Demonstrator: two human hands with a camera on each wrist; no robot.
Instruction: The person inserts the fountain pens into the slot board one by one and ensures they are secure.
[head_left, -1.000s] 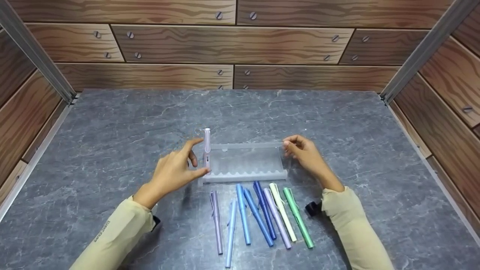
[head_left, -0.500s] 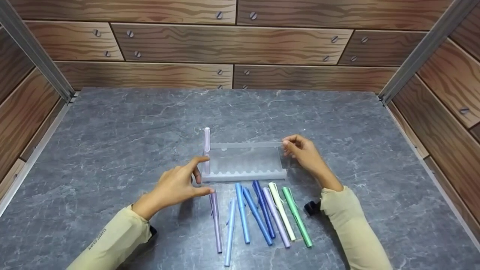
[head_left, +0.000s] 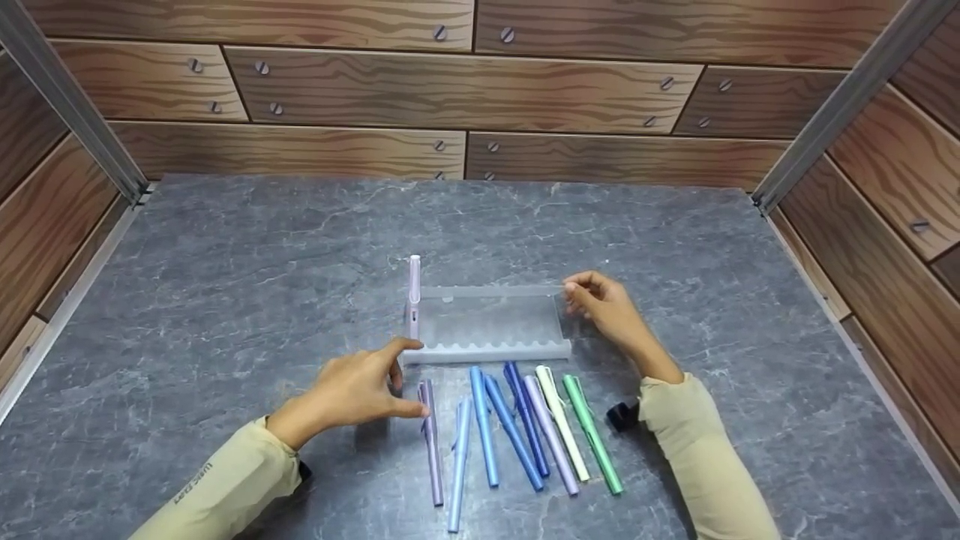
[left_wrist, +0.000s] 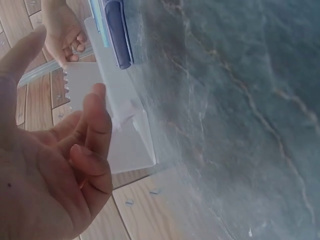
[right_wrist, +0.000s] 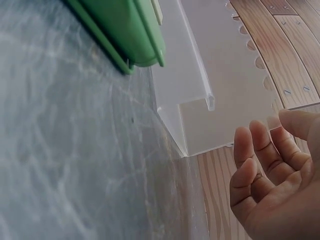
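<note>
A clear pen stand (head_left: 487,319) with a notched front ledge stands mid-table. One pale lilac pen (head_left: 414,281) rests upright at its left end. My right hand (head_left: 604,307) pinches the stand's upper right corner between thumb and fingers, which the right wrist view (right_wrist: 280,175) also shows. Over the left end of a row of pens is my left hand (head_left: 356,386), thumb and forefinger spread apart and nothing gripped. Its thumb tip overlaps the top of a dark purple pen (head_left: 433,457); whether they touch I cannot tell. The forefinger tip is by the stand's front left corner.
In front of the stand lie a light blue pen (head_left: 460,465), several other blue pens (head_left: 515,433), a lilac pen (head_left: 553,435), a cream pen (head_left: 562,424) and a green pen (head_left: 594,435). Wood-patterned walls (head_left: 465,90) bound the grey marbled table (head_left: 300,232).
My left hand has come away from the upright lilac pen and moved down toward the dark purple pen, fingers still spread. The right hand stays at the stand's corner.
</note>
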